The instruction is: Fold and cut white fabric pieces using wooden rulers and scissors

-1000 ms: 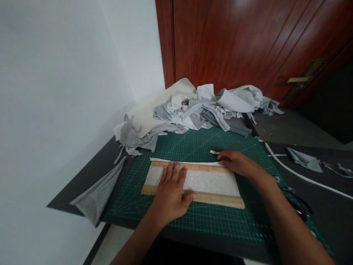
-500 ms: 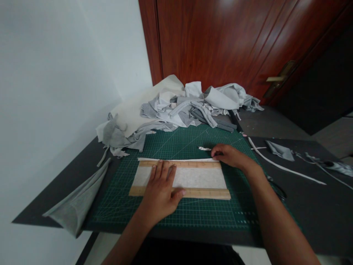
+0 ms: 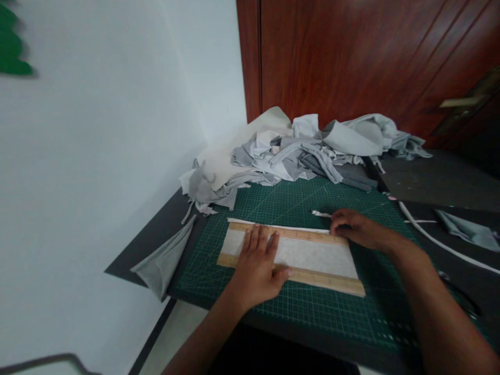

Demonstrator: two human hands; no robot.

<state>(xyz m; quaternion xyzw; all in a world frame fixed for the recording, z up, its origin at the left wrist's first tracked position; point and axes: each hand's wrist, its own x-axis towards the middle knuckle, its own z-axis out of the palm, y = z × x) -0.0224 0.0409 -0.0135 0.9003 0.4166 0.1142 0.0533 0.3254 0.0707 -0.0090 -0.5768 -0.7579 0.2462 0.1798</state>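
Observation:
A pale rectangle of fabric [image 3: 312,255] lies on the green cutting mat [image 3: 289,198]. Two wooden rulers rest across it: the far ruler [image 3: 308,236] along its back edge and the near ruler [image 3: 328,282] along its front. My left hand [image 3: 260,265] is spread flat over the fabric, fingertips on the far ruler and thumb on the near one. At the back right corner, my right hand [image 3: 353,226] has its fingers curled and pinched at the fabric's edge, where a narrow white margin shows beyond the ruler. The fingertips are partly hidden. Beside them lies a small white scrap [image 3: 321,213].
A heap of grey and white fabric pieces [image 3: 289,156] covers the back of the table, near a red-brown door [image 3: 344,62]. Folded grey cloth [image 3: 164,260] overhangs the left edge. Right of the mat lie a white strip [image 3: 441,237], grey cloth [image 3: 466,229] and dark-handled scissors [image 3: 461,294].
My view has turned left, so everything sits farther right in the picture. My right hand stays at the fabric's back right corner, and my left hand still lies flat.

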